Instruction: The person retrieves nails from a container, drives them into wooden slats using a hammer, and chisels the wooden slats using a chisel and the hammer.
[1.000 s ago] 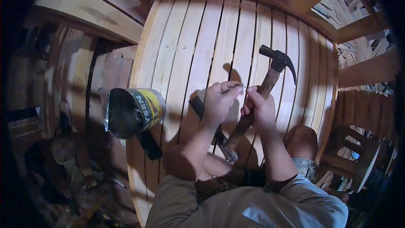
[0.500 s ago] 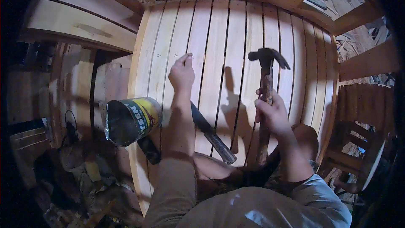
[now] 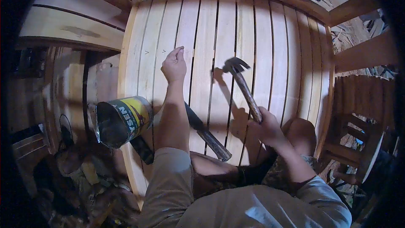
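Observation:
My left hand is closed, thumb and fingertips pinched together just above the wooden slats. Whatever lies between those fingertips is too small to make out. A claw hammer is gripped by its wooden handle in my right hand. Its metal head hangs over the slats, to the right of my left hand, and casts a shadow on them. Left of my left forearm stands a large can with a yellow and dark label. A dark tool with a worn wooden handle lies on the slats, partly hidden behind that forearm.
A wooden frame rail edges the slats on the right. Beyond it are a small slatted wooden piece and scrap wood on the ground. Wide planks stand at the upper left. My bent knee rests on the slats.
The hammer has swung left and tilted, its head now nearer my left hand. My right hand has lowered slightly. The view has shifted a little; my left hand stays pinched over the slats.

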### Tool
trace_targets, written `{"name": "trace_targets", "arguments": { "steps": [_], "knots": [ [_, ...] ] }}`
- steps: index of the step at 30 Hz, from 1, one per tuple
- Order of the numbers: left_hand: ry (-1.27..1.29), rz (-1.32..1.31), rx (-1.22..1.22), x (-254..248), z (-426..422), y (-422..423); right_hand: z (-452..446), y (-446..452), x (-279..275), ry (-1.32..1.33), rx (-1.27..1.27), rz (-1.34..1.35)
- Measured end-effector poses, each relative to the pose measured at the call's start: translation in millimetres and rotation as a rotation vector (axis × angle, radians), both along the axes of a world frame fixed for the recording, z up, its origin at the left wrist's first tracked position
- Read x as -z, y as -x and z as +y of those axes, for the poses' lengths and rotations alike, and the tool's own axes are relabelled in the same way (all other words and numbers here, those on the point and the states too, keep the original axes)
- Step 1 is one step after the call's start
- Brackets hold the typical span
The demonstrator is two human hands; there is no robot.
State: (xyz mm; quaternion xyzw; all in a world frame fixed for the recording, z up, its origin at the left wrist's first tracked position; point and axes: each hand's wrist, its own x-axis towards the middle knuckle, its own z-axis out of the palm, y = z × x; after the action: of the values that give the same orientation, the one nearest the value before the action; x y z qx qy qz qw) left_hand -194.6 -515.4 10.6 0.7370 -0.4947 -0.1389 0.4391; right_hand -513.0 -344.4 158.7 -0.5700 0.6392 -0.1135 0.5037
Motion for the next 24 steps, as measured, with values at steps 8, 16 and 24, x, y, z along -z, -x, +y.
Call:
{"name": "trace_targets", "arguments": {
  "steps": [8,16,24],
  "knots": [
    [-0.015,-0.046,-0.009,-7,6,3,-82,-82,-23,0.095,-0.02,-0.198],
    [-0.239,-0.241,-0.05,-9,3,1,-115,-111,21,0.214,-0.159,-0.037],
    [0.057,-0.164,-0.061,2,5,1,-106,-103,25,0.266,-0.188,-0.097]
  ]
}}
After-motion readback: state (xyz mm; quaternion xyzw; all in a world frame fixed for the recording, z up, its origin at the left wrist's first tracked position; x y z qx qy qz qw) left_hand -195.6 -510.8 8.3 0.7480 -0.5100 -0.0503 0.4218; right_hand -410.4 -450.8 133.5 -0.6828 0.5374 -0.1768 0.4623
